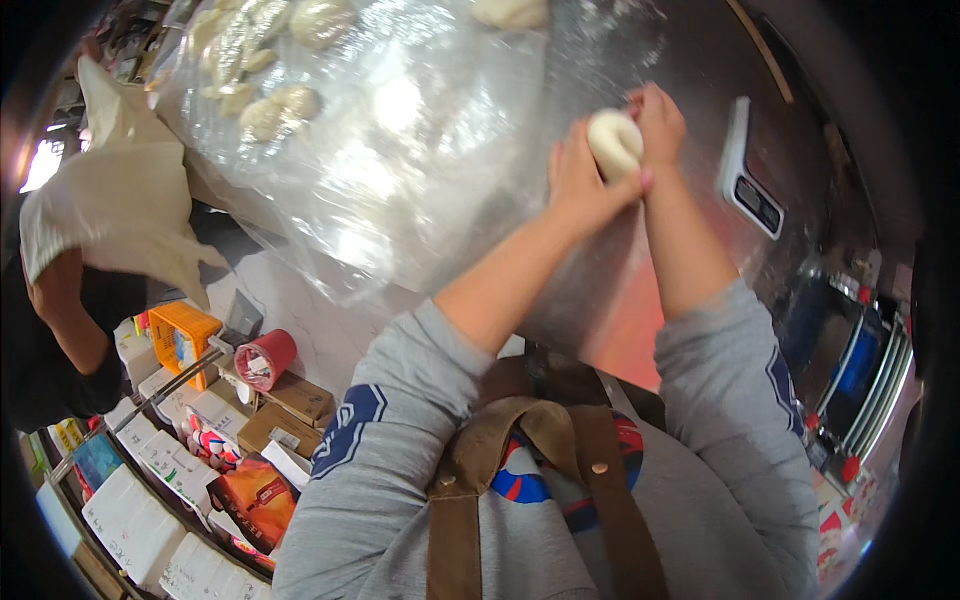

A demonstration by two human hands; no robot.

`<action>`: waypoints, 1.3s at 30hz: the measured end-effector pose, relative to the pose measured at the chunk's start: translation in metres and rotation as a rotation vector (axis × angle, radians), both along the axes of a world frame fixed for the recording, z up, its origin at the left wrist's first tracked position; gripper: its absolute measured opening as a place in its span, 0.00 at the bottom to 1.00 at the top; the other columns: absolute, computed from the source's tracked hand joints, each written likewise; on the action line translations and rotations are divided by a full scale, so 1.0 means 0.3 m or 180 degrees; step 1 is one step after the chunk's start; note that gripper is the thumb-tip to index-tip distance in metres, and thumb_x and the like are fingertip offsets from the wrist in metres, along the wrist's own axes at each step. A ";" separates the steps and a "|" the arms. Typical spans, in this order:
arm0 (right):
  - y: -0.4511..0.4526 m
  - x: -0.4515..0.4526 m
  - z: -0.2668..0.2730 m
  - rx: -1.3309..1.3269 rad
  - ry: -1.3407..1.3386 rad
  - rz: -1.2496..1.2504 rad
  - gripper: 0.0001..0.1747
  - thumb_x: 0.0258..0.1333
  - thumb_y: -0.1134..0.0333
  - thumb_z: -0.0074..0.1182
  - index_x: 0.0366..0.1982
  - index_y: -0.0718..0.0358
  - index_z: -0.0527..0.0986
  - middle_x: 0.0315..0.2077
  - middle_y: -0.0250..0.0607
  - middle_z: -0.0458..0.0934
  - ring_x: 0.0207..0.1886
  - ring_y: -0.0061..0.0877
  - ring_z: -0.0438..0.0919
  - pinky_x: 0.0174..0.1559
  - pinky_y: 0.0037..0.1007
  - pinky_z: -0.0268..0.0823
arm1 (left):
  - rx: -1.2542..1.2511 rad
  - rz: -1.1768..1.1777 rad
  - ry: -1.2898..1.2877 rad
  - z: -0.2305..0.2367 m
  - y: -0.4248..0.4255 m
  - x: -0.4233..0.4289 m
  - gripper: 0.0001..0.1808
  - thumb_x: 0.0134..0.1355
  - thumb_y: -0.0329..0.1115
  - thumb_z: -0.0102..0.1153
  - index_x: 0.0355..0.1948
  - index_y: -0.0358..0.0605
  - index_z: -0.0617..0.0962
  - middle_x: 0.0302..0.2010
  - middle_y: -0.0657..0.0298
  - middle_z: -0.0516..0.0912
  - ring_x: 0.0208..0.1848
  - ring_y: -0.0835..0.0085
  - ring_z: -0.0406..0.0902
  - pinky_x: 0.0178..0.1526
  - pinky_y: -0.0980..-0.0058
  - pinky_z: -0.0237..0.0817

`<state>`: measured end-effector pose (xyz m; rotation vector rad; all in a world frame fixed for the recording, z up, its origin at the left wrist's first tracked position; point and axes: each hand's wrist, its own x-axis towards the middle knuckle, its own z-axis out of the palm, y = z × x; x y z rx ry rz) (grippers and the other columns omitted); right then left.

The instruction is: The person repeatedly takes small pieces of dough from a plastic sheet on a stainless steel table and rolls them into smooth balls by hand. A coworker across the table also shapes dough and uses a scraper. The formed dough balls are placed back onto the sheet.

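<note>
A smooth, pale lump of dough [611, 139] with a fold down its side is held up between my two hands, above the metal worktop [592, 311]. My left hand [579, 171] cups it from the left, the thumb reaching across below it. On the other side, my right hand [663, 133] presses against the dough with bent fingers. To the left of my hands spreads a clear plastic sheet [457, 180]. Several dough pieces, among them a round ball [322, 22] and a joined lump [279, 112], lie under it.
A white digital scale [750, 180] stands right of my hands. At the left, another person's hand [58, 289] holds a wide stretched sheet of dough [124, 187]. A red bin [265, 358], an orange crate [184, 341] and cardboard boxes [279, 429] stand below left.
</note>
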<state>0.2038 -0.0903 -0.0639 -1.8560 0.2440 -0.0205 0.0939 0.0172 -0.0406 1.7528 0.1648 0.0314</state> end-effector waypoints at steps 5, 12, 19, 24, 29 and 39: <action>-0.026 -0.160 0.178 0.1598 0.1523 0.0897 0.28 0.61 0.45 0.46 0.42 0.65 0.77 0.36 0.43 0.81 0.41 0.28 0.78 0.46 0.29 0.68 | -0.1459 -0.0152 0.0200 0.145 0.005 -0.057 0.37 0.45 0.41 0.72 0.54 0.40 0.69 0.46 0.53 0.79 0.48 0.63 0.78 0.47 0.67 0.71; -0.005 -0.420 0.231 -0.0546 0.0718 0.0819 0.26 0.64 0.50 0.44 0.45 0.66 0.77 0.40 0.43 0.81 0.44 0.27 0.78 0.51 0.28 0.65 | 0.1433 -0.1032 -0.0407 0.106 0.001 -0.234 0.32 0.47 0.26 0.60 0.56 0.51 0.69 0.55 0.58 0.75 0.53 0.51 0.73 0.53 0.59 0.67; 0.018 -0.469 0.081 -0.0826 -0.0922 0.0229 0.16 0.58 0.61 0.42 0.36 0.60 0.80 0.36 0.44 0.81 0.40 0.38 0.79 0.45 0.34 0.69 | 0.1053 -0.1180 -0.0235 0.042 0.086 -0.200 0.41 0.44 0.27 0.65 0.62 0.44 0.64 0.58 0.52 0.71 0.58 0.50 0.69 0.58 0.59 0.64; 0.031 -0.411 0.053 -0.1127 -0.1049 0.0146 0.17 0.56 0.63 0.41 0.30 0.60 0.81 0.30 0.45 0.82 0.35 0.41 0.79 0.40 0.37 0.70 | 0.1214 -0.1290 -0.0066 0.040 0.161 -0.158 0.53 0.39 0.35 0.73 0.65 0.36 0.58 0.60 0.46 0.68 0.64 0.48 0.62 0.66 0.58 0.54; 0.011 -0.321 0.027 -0.1125 -0.0843 0.0010 0.19 0.55 0.62 0.39 0.26 0.60 0.80 0.27 0.44 0.81 0.33 0.42 0.79 0.38 0.38 0.69 | 0.1561 -0.0900 -0.0161 0.026 0.169 -0.160 0.56 0.40 0.49 0.74 0.64 0.32 0.59 0.64 0.42 0.64 0.70 0.48 0.53 0.70 0.56 0.43; -0.023 -0.105 -0.016 -0.0745 0.0038 -0.0338 0.21 0.53 0.57 0.38 0.23 0.57 0.81 0.27 0.33 0.83 0.38 0.30 0.79 0.47 0.32 0.63 | 0.0400 -0.0010 -0.0304 -0.006 0.005 -0.069 0.49 0.40 0.47 0.75 0.60 0.37 0.64 0.55 0.50 0.74 0.59 0.57 0.70 0.65 0.58 0.54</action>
